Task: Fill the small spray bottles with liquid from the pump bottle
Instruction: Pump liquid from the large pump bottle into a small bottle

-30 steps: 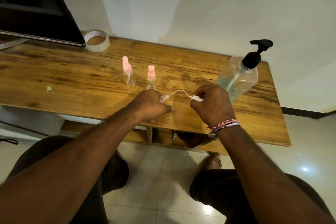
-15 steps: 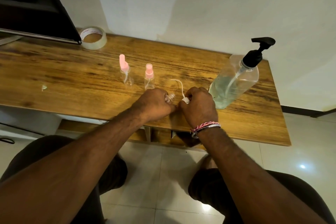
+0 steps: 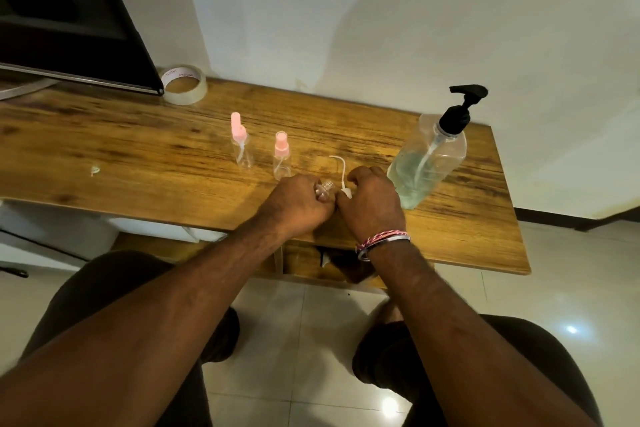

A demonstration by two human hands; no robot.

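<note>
My left hand (image 3: 297, 204) grips a small clear bottle (image 3: 324, 188) with its threaded neck bare, lying sideways above the wooden table (image 3: 138, 156). My right hand (image 3: 372, 204) holds that bottle's white spray head (image 3: 346, 193), whose thin dip tube (image 3: 337, 163) curls up and back. Both hands touch near the table's front edge. Two small clear spray bottles with pink tops, one (image 3: 241, 144) and another (image 3: 281, 158), stand upright behind my left hand. The large clear pump bottle (image 3: 429, 159) with a black pump, partly filled with liquid, stands right of my right hand.
A roll of clear tape (image 3: 183, 84) lies at the back of the table beside a black screen (image 3: 69, 21). A small scrap (image 3: 95, 170) lies on the table's left part. The wall runs behind. My knees and the tiled floor are below the front edge.
My right hand moved left, bringing the spray head from apart beside the bottle's neck until both hands touch. The dip tube now curls upward. The view shifted slightly.
</note>
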